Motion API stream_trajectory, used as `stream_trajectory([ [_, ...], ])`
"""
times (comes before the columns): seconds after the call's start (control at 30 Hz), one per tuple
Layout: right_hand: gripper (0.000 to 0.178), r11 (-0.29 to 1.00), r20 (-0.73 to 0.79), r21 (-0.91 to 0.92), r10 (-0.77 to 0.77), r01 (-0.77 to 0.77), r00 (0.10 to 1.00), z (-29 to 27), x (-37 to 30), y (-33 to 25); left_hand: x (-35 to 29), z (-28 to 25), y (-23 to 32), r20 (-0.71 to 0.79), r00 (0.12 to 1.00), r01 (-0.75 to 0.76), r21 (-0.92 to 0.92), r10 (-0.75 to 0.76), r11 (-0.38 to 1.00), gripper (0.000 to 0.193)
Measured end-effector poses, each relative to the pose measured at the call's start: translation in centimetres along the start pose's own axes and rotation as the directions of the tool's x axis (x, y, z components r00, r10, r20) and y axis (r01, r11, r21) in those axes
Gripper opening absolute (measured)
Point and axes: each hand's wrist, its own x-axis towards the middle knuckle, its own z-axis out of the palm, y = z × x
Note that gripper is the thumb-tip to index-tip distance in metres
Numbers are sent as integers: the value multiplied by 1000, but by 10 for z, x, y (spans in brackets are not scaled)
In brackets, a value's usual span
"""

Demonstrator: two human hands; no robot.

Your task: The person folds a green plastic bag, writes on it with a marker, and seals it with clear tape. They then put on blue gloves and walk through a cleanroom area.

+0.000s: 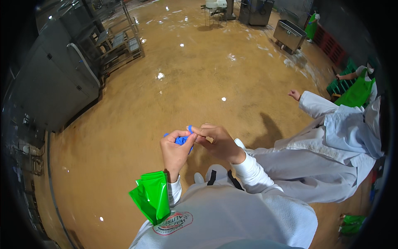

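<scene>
In front of my body, my left hand is closed around a crumpled blue glove of thin stretchy material. My right hand meets it from the other side, thumb and fingers pinching a small raised bit of the same blue material between both hands. How many gloves are bunched there I cannot tell. A folded sheet of shiny green plastic hangs at my left forearm, beside the white sleeve; what holds it there is hidden.
A person in white stands close on my right, one arm stretched forward. Farther right is a person in a green apron. A wheeled metal bin stands at the far right, metal steps and a large grey cabinet at left. The tan floor looks wet.
</scene>
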Motion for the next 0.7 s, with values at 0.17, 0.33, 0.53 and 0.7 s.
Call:
stream_trajectory([
  [0.17, 25, 975, -85, 155, 173, -159, 981, 11, 15, 36, 30, -2, -15, 45, 997, 55, 20, -56, 998, 11],
  [0.33, 13, 943, -5, 153, 300, -296, 954, 9, 64, 58, 70, -8, -32, 26, 994, 106, -175, -103, 979, 13],
  [0.53, 12, 999, -4, -28, 44, -44, 999, 15, 126, 94, 131, -20, -40, -79, 987, 99, -407, -143, 908, 6],
  [0.7, 16, 709, 176, -553, -413, 437, 894, 7, 175, 110, 171, -25, -54, -110, 982, 101, -372, -152, 923, 4],
])
